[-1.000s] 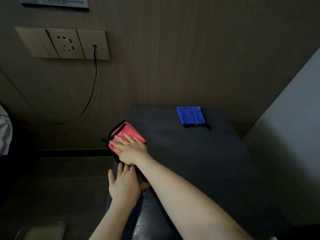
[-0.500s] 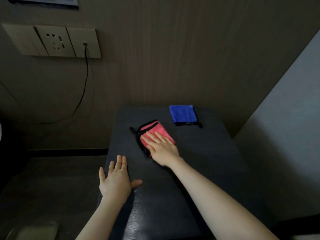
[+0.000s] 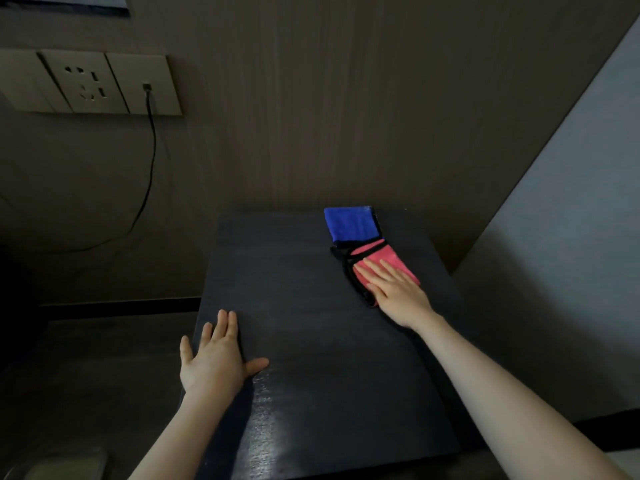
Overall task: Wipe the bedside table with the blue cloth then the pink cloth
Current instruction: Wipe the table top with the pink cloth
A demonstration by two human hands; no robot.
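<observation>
Wall panelling (image 3: pixel 346 116) rises behind the bedside table (image 3: pixel 311 341); socket plate (image 3: pixel 93 83) with a plugged cable (image 3: pixel 147 188) sits to the table's left. Blue cloth (image 3: pixel 350 224), folded, lies at the table's rear edge, touching the black-edged pink cloth (image 3: pixel 381 259). Right hand (image 3: pixel 398 291) presses flat on pink cloth; left hand (image 3: pixel 216 362) rests flat, fingers straight, at the table's left edge.

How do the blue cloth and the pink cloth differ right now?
The blue cloth lies untouched at the table's back edge; the pink cloth sits just in front of it, pressed flat under the right hand. The blue one lies roughly square to the table, while the pink one is angled. Both are folded, with dark trim.
</observation>
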